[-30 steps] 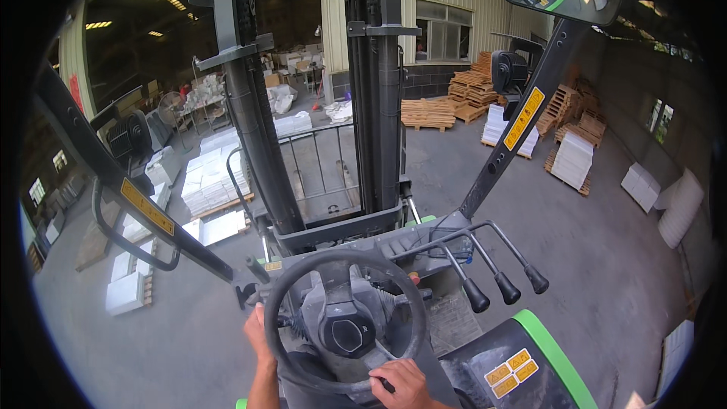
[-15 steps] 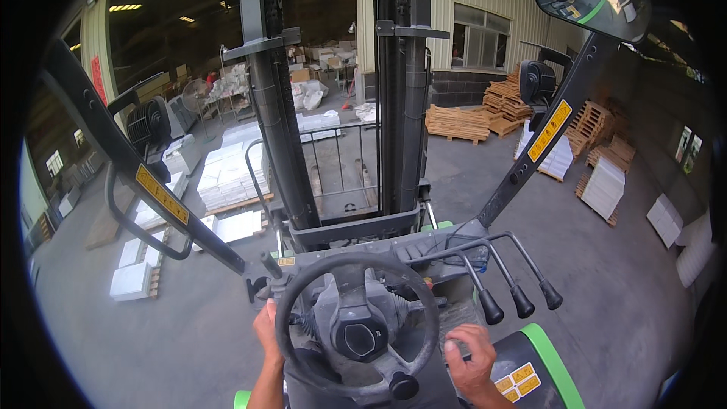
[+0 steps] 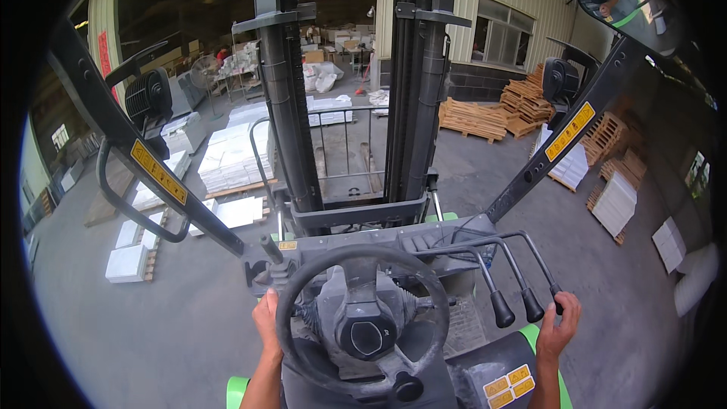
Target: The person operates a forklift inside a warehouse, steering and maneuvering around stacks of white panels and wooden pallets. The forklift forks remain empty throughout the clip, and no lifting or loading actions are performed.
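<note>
The black steering wheel point(image 3: 362, 254) sits in front of me, with a round knob point(image 3: 407, 388) on its lower right rim. My left hand point(image 3: 267, 322) is closed at the wheel's left rim, its fingers partly hidden behind it. Three bent metal levers with black grips rise on the right. On the rightmost lever point(image 3: 539, 259), my right hand point(image 3: 558, 326) has its fingers around the black grip. The middle lever grip point(image 3: 532, 306) and the inner lever grip point(image 3: 501, 309) stand untouched beside it. A short dark lever point(image 3: 271, 248) stands ahead of my left hand.
The forklift mast point(image 3: 288, 106) rises ahead, with a load backrest point(image 3: 346, 144) and forks beyond. White slabs point(image 3: 235, 159) lie on pallets at left. Wooden pallets point(image 3: 473, 120) are stacked at right, near more white slabs point(image 3: 615, 208). A mirror point(image 3: 625, 4) hangs at upper right.
My right hand has moved right and up from beside the wheel to the rightmost lever's grip. My left hand stays at the wheel. The view has shifted slightly.
</note>
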Demonstrator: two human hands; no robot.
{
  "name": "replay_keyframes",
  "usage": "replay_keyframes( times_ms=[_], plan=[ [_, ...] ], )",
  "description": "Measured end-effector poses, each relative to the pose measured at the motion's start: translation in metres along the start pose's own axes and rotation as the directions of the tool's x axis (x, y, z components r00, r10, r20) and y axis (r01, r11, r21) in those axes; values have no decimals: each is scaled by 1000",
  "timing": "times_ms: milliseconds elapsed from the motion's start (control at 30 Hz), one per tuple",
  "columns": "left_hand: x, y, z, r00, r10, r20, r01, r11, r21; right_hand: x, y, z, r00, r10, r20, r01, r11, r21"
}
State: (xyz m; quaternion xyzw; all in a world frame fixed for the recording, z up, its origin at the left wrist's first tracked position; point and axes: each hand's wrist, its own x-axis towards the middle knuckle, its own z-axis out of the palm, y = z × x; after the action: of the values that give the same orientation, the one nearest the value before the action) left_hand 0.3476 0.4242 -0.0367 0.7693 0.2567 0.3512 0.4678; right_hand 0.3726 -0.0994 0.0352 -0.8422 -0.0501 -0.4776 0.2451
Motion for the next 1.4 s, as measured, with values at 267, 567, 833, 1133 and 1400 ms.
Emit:
replay_keyframes(
  times_ms=[267, 567, 833, 1133, 1400],
  plan=[
    [4, 4, -1, 999, -39, 37, 39, 999, -1, 1, 0, -6, 990, 127, -61, -127, 992, 13],
    [-3, 18, 22, 994, 108, 29, -108, 994, -18, 13, 22, 10, 991, 72, -114, -67, 997, 44],
    [2, 25, 29, 999, 11, 49, -9, 999, -46, 7, -3, 43, 996, 78, 29, -83, 968, 236],
    [8, 19, 20, 999, -24, 35, 24, 1000, -11, 117, -22, 109, 999, -16, 28, 14, 998, 53],
    [24, 11, 20, 999, -22, 23, 23, 1000, -16, 127, -45, 120, 987, 143, 78, -152, 978, 139]
  ],
)
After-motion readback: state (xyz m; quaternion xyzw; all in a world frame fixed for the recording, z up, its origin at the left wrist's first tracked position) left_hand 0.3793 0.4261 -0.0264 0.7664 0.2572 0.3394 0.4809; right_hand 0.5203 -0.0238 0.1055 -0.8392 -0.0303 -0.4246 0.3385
